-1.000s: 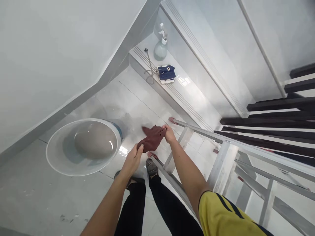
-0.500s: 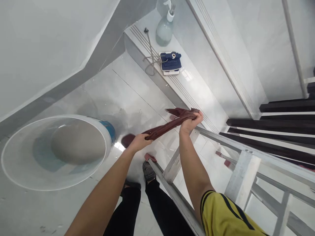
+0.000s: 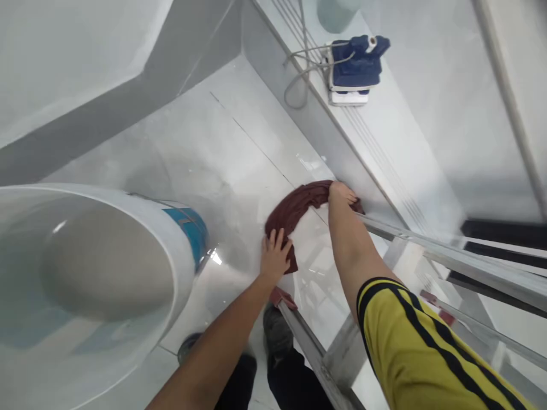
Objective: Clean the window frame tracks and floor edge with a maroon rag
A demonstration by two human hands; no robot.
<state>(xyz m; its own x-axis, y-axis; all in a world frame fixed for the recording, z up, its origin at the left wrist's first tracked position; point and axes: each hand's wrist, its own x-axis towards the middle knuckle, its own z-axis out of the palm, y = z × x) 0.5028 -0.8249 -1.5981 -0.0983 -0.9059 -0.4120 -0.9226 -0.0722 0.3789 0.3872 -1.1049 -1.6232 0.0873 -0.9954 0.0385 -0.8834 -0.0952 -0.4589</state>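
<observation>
A dark red cloth lies in a curved strip on the wet-looking grey floor, close to the base of the step. My left hand presses on its near end with the fingers spread. At the far end, beside the step and the ladder rail, my right hand is closed over the bunched fabric. Part of the cloth is hidden beneath both hands.
A large white bucket holding cloudy liquid stands at the left. An aluminium ladder spans the lower right. On the step sit a blue-and-white corded tool and a partly visible bottle.
Both hands have lowered the cloth from the air onto the floor. My left hand has gone from gripping it to lying spread on it. The view has moved closer.
</observation>
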